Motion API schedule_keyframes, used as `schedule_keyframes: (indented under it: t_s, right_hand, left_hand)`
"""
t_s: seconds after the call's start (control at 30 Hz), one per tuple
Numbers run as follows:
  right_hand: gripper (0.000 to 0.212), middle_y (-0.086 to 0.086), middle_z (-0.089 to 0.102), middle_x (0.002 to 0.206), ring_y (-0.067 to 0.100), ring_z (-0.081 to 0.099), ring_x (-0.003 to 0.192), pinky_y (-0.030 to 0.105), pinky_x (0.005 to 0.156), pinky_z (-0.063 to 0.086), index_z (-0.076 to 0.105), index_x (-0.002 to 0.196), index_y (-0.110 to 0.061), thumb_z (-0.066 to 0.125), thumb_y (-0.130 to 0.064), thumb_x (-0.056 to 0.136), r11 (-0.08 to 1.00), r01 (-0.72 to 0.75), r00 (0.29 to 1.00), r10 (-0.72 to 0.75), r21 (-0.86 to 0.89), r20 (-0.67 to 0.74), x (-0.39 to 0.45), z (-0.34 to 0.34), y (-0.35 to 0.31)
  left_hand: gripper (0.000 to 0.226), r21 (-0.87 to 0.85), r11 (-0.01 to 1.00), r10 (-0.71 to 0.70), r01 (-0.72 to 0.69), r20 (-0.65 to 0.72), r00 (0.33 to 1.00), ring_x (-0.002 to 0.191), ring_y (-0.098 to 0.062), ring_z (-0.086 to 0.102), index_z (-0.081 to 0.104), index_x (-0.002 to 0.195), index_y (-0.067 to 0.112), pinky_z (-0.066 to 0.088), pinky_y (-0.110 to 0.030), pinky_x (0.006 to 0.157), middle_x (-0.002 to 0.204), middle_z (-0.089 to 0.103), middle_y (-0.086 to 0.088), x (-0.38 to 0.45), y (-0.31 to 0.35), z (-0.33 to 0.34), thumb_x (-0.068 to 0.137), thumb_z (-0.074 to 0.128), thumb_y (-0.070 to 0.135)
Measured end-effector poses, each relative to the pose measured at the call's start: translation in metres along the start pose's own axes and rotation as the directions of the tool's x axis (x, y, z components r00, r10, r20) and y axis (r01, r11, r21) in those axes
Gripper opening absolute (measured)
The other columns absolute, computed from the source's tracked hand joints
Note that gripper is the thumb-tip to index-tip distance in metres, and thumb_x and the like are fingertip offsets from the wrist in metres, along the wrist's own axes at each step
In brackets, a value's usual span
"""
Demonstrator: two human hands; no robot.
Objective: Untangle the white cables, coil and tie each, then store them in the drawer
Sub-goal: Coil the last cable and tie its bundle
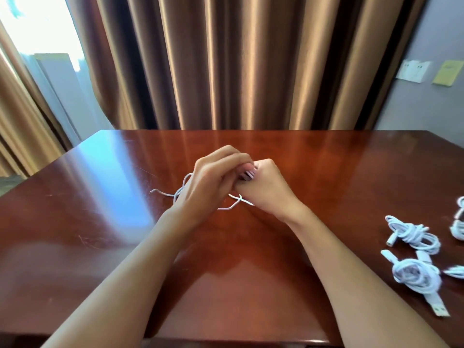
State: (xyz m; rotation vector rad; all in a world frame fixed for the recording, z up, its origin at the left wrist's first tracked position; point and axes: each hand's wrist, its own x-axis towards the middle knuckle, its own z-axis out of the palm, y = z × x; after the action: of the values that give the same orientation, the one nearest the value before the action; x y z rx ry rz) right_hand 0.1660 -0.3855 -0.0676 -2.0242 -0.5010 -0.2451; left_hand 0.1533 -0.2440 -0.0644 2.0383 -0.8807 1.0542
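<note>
Your two hands meet above the middle of the tabletop (100, 222), and together they make one tight grip on a white cable (232, 208). Your right hand (263, 187) is curled into a fist around several turns of this cable; a few white strands show between its fingers (261, 169), where the two hands touch. Your left hand (208, 182) lies against the right one, its fingers bent over the same small bundle, so both hands are holding the cable and neither is open. Below the hands, the loose part of the cable hangs down to the wood: one loop comes out on the left side of your left hand, a thin end runs further left, and another loop crosses itself under your right wrist. On the right side of the tabletop, well apart from your hands, lie other white cables already wound into bundles: one coiled bundle (414, 234) further back and a second coiled bundle (416, 277) nearer to you, with a flat USB plug (438, 306) pointing to the front edge. More white cable (458, 222) shows at the right border, cut by the frame. Behind the tabletop hang brown curtains (226, 59).
</note>
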Motion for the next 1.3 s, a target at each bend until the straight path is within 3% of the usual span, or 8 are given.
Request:
schedule_keyframes:
  t_s: [0.17,0.3,0.57,0.77,0.83,1.0,1.13,1.3]
  right_hand:
    - [0.032,0.011,0.055,0.062,0.01,0.043,0.06,0.032,0.056,0.037,0.064,0.078,0.006,0.078,-0.021,0.087,0.948,0.108,0.994,-0.104,0.299,-0.028,-0.007,-0.002,-0.01]
    - [0.03,0.006,0.052,0.066,0.017,0.05,0.061,0.032,0.056,0.045,0.055,0.072,-0.015,0.078,-0.023,0.089,0.919,0.236,0.965,-0.185,0.315,-0.183,-0.01,0.003,-0.017]
    - [0.026,0.008,0.054,0.1,0.032,0.059,0.096,0.054,0.087,0.051,0.045,0.097,-0.036,0.058,-0.057,0.089,0.96,0.175,0.943,-0.1,0.218,-0.317,0.0,0.026,-0.001]
    - [0.023,0.003,0.063,0.109,0.02,0.058,0.11,0.047,0.099,0.048,0.059,0.082,-0.051,0.045,-0.048,0.099,0.975,0.153,0.956,-0.105,0.162,-0.273,-0.003,0.025,-0.005]
    - [0.028,0.002,0.063,0.106,0.021,0.059,0.108,0.048,0.096,0.049,0.061,0.081,-0.048,0.043,-0.047,0.102,0.981,0.134,0.956,-0.092,0.137,-0.277,-0.002,0.021,-0.004]
    - [0.034,-0.004,0.063,0.089,0.011,0.059,0.082,0.033,0.077,0.048,0.059,0.091,-0.021,0.042,-0.046,0.106,0.994,0.06,0.983,-0.043,0.092,-0.18,0.001,0.009,0.004]
    - [0.019,-0.005,0.067,0.069,0.01,0.061,0.064,0.038,0.06,0.049,0.061,0.079,-0.018,0.05,-0.01,0.092,0.991,0.125,0.989,-0.128,0.05,0.077,-0.003,0.007,0.005]
    - [0.014,0.004,0.069,0.074,0.011,0.063,0.073,0.045,0.067,0.051,0.065,0.075,-0.019,0.054,-0.024,0.081,0.996,0.05,0.983,-0.062,0.069,0.176,-0.003,0.002,0.0]
  left_hand:
    - [0.018,-0.325,0.838,-0.524,0.438,-0.258,0.812,0.072,-0.009,0.064,0.073,0.086,0.005,0.053,-0.031,0.068,0.077,0.071,-0.003,0.005,0.009,0.0,0.098,0.059,0.006]
    - [0.026,-0.752,0.378,-0.839,0.539,-0.032,0.544,0.072,-0.021,0.062,0.075,0.089,0.003,0.058,-0.035,0.067,0.077,0.069,-0.011,0.004,0.016,0.01,0.101,0.058,0.019]
    - [0.024,-0.8,0.067,-0.852,0.596,0.265,0.452,0.084,-0.024,0.071,0.08,0.08,0.011,0.056,-0.04,0.087,0.089,0.075,-0.015,0.0,0.038,0.03,0.097,0.063,0.013]
    - [0.031,-0.785,-0.101,-0.807,0.612,0.424,0.411,0.063,-0.014,0.068,0.077,0.078,0.011,0.054,-0.024,0.062,0.076,0.072,-0.009,0.001,0.035,0.026,0.1,0.056,0.013]
    - [0.025,-0.77,-0.018,-0.817,0.637,0.379,0.435,0.066,-0.012,0.068,0.075,0.087,0.009,0.052,-0.022,0.06,0.079,0.073,-0.008,0.001,0.033,0.024,0.101,0.056,0.016]
    - [0.028,-0.148,0.89,-0.451,0.432,-0.138,0.882,0.085,-0.007,0.06,0.061,0.121,0.02,0.048,-0.021,0.077,0.113,0.06,0.005,-0.002,0.027,0.015,0.095,0.061,0.009]
    - [0.042,0.047,0.999,-0.003,-0.003,0.111,0.994,0.114,-0.021,0.051,0.059,0.135,0.012,0.041,-0.033,0.102,0.127,0.059,0.0,0.0,0.013,0.003,0.096,0.052,-0.001]
    - [0.036,-0.031,0.998,-0.046,0.054,0.226,0.973,0.107,-0.019,0.054,0.07,0.115,0.008,0.041,-0.027,0.095,0.113,0.063,0.002,0.001,0.006,-0.008,0.094,0.043,-0.004]
